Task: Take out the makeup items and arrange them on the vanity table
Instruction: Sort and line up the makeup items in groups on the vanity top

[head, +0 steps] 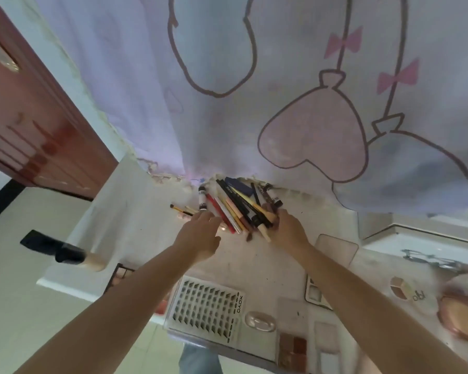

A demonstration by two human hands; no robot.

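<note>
A row of makeup pencils and brushes lies fanned out at the far edge of the white vanity table, against the curtain. My left hand rests fingers-down on the near ends of the red and pink pencils, fingers apart. At the right side of the row, my right hand has its fingers curled around several dark pencils and a cream-handled brush. A white tube with a black cap and a thin gold brush lie to the left of the row.
A false-lash tray marked XOYO, eyeshadow palettes, compacts and an eyelash curler cover the near and right table. A black-capped foundation bottle lies at the left edge. A printed curtain hangs behind.
</note>
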